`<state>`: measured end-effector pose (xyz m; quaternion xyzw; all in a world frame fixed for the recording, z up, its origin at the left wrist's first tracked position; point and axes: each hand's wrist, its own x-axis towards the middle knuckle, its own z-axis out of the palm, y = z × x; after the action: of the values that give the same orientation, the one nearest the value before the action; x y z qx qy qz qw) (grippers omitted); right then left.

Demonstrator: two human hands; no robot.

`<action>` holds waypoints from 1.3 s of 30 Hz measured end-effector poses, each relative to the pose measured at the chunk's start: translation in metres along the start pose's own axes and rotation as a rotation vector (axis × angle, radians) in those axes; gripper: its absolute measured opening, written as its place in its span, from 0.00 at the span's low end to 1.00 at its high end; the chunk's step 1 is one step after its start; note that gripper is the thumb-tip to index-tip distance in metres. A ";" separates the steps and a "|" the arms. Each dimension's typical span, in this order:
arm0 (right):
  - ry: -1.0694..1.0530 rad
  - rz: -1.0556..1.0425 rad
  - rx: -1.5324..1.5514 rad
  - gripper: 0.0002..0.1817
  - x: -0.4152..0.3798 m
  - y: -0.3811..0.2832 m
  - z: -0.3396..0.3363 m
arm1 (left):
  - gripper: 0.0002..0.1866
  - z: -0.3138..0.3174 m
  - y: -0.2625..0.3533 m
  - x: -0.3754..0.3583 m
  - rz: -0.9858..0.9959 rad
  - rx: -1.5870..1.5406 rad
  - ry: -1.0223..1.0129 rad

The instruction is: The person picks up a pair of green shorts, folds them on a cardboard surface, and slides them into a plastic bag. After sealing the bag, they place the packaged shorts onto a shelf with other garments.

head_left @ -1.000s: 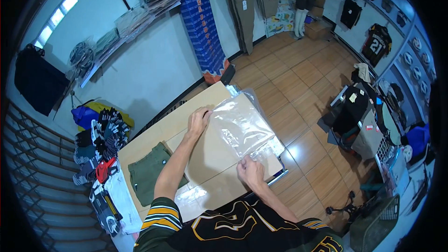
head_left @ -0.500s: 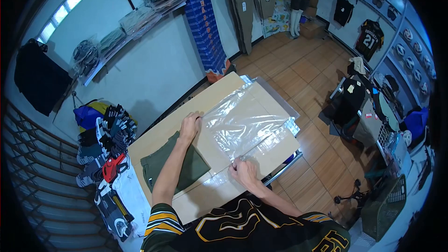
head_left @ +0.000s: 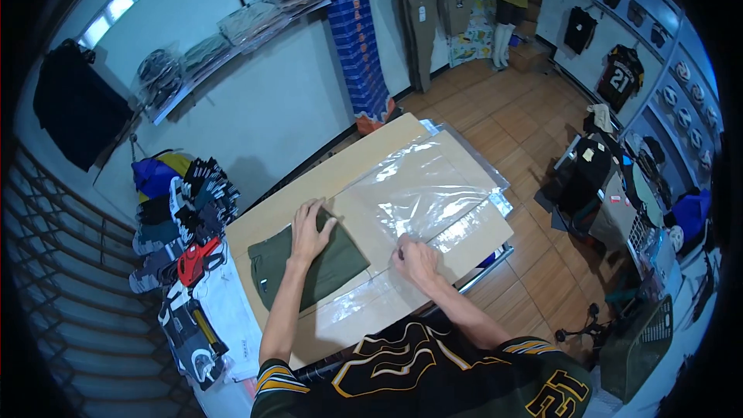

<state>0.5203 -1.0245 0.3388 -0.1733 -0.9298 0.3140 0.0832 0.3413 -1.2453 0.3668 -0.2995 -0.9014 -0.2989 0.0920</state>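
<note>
A folded olive-green garment [head_left: 340, 259], which looks like trousers with a small light label near one end, lies on the cardboard-topped table [head_left: 340, 340]. My left hand [head_left: 311, 234] rests across its upper part, fingers spread and thumb apart. To the right a clear plastic bag [head_left: 422, 190] lies flat and shiny on the cardboard. At the bag's near left corner, my right hand [head_left: 418, 262] is closed with fingers curled, pinching the plastic edge. The fingertips of the right hand are partly hidden.
Socks [head_left: 205, 193] and a red item [head_left: 197, 261] are piled left of the table, beside a white surface. Wrapped clothes sit on a wall shelf [head_left: 248, 35]. A dark green basket [head_left: 638, 348] and a cluttered rack [head_left: 596, 178] stand at the right.
My left hand has left the bag's edge and moved down onto the green garment, its fingers opening. My right hand stays at the bag's corner. The whole view has shifted slightly.
</note>
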 end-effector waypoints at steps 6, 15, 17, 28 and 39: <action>0.126 -0.189 0.024 0.09 0.044 -0.006 0.005 | 0.43 0.012 -0.016 -0.055 -0.096 0.230 -0.073; 0.166 -0.169 0.073 0.16 0.067 -0.023 -0.011 | 0.43 0.027 0.005 -0.043 0.018 0.197 -0.171; 0.120 -0.144 0.035 0.14 0.069 -0.026 -0.016 | 0.44 0.035 0.014 -0.036 0.072 0.162 -0.203; 0.148 -0.154 0.087 0.13 0.058 -0.026 -0.021 | 0.34 0.076 0.043 0.001 0.070 0.059 -0.100; 0.175 -0.139 0.093 0.06 0.016 -0.012 -0.011 | 0.24 0.096 0.047 0.017 -0.076 0.033 0.199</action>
<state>0.5057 -1.0213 0.3554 -0.1309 -0.9132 0.3339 0.1935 0.3569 -1.1496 0.3183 -0.2325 -0.9033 -0.3156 0.1746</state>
